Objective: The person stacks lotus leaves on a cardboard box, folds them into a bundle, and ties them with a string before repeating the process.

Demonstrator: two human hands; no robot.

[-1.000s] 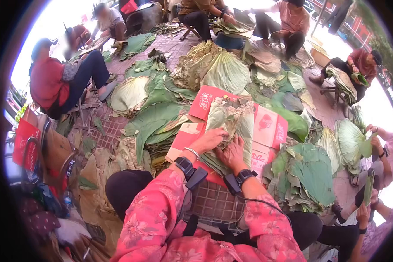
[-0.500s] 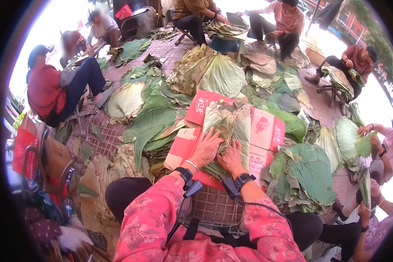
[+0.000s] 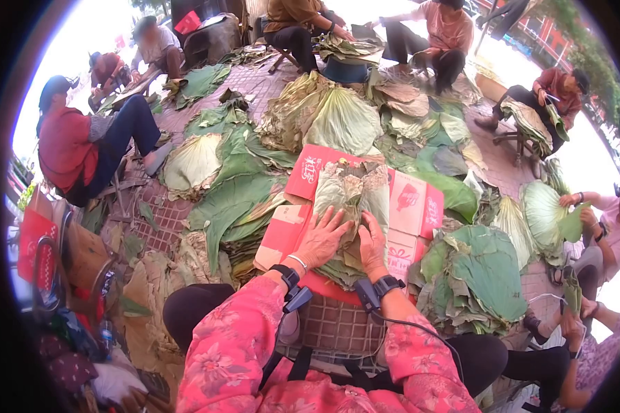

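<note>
- The stack of folded leaves (image 3: 355, 199) lies at the middle of the view on a flattened red cardboard box (image 3: 413, 199), which seems to serve as a clean, level work surface over the crate (image 3: 337, 323) in front of the person's knees
- The left hand (image 3: 322, 239) is spread flat, fingers splayed, palm down on the near-left part of the stack, grasping nothing; it looks to be there to press the leaves down so they stay folded
- The right hand (image 3: 372, 242) lies just beside it at 3 o'clock, also flat with the fingers pointing toward 12, pressing the near-right part of the stack (the two hands nearly touch, and whether a leaf edge is pinched under the fingers cannot be told)
- Both wrists carry dark strapped devices with a cable running back along the pink flowered sleeves (image 3: 248, 344)
- At 4 o'clock from the stack, a heap of green leaves (image 3: 486, 275) sits within the right hand's reach, probably as supply
- At 9 to 10 o'clock, large green leaves (image 3: 234, 193) lie spread over the brick paving, and at 12 o'clock a pale mound of dried leaves (image 3: 337, 120) is piled up
- Other people sit around the rim: one in a red top (image 3: 65, 148) at 9 o'clock, several at 12 to 2 o'clock, each with leaves on the lap or in hand
</note>
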